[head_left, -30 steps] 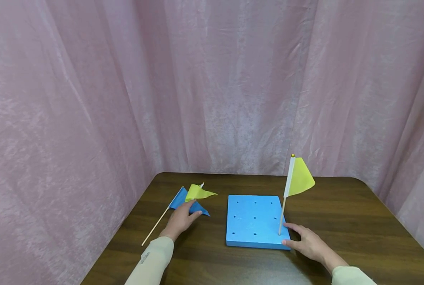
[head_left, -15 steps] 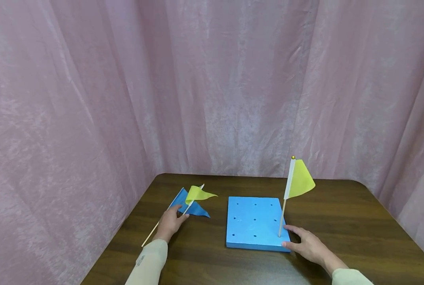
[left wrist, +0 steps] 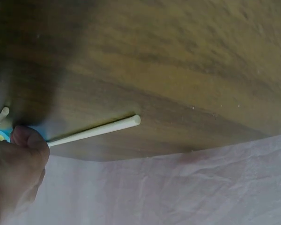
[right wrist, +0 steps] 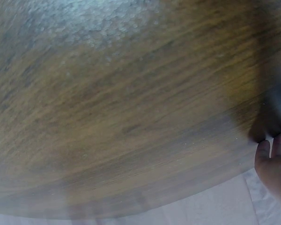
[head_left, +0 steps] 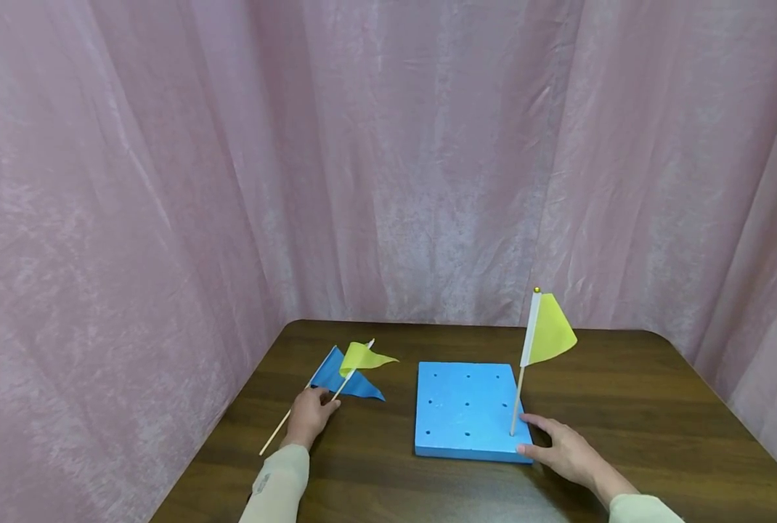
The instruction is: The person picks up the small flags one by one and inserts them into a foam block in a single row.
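Seemingly, left hand [head_left: 308,417] reaches for yellow flag [head_left: 361,356] near the surface's [head_left: 597,385] far-left corner, grip unclear; right hand [head_left: 563,447], fingers extended, touches blue board [head_left: 447,410]; lifting needs pinching.

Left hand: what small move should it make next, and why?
I'd say the left hand should gently lift the lying yellow flag by its stick: it lies over the blue flag, so it likely comes off first, its stick end is right by the hand, and the board has open holes. Whether the stick is already pinched, I can't tell.
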Demonstrator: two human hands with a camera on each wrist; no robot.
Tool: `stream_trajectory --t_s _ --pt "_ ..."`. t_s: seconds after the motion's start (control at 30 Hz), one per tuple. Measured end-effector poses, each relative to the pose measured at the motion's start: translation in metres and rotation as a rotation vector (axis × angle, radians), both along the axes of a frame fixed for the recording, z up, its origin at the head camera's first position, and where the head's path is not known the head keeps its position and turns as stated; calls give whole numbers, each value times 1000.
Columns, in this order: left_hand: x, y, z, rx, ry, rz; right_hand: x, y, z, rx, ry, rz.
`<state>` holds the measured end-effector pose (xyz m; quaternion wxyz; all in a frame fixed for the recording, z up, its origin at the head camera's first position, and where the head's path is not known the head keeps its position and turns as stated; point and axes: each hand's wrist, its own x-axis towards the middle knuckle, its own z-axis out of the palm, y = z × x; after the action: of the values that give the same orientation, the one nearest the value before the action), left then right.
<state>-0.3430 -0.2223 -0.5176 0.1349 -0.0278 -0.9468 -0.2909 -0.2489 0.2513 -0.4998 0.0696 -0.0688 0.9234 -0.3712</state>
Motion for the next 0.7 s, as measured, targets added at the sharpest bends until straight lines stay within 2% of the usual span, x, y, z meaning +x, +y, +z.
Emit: stream_trajectory --t_s 0.17,0.4,0.53,0.7 --pt "-1 1 -6 -6 57 7 1 0 0 -4 5 4" --pt "0 4 -6 -101 118 31 1 0 -1 -16 4 15" --pt "1 8 -5 -120 118 64 1 0 -1 -10 6 11" --pt "1 13 -4 -92 86 128 1 0 0 -9 7 7"
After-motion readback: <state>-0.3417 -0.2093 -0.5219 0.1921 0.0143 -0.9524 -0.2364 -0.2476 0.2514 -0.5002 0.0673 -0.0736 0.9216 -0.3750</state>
